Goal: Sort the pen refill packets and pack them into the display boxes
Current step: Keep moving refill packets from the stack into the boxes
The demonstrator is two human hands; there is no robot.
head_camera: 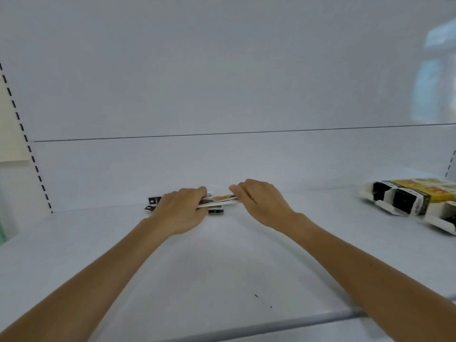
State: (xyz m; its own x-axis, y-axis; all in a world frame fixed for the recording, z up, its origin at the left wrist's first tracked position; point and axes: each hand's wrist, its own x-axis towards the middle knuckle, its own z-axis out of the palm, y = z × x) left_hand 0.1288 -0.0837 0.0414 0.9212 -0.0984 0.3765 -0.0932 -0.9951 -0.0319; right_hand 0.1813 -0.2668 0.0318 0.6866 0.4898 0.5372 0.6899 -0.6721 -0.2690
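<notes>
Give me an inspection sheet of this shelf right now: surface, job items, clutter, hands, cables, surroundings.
Surface: white shelf, flat, with a rounded front edge.
Job's things: packet bundle held between both hands; loose packets lie on the shelf under and beside the left hand; display boxes at far right, partly cut off.
Clutter: two small dark specks near the front edge.
Hands: left hand grips the bundle's left end; right hand pinches its right end.
Cables: nothing seen.
Surroundings: white back panel; slotted upright at left; blurred pale shape at upper right, cannot identify.
</notes>
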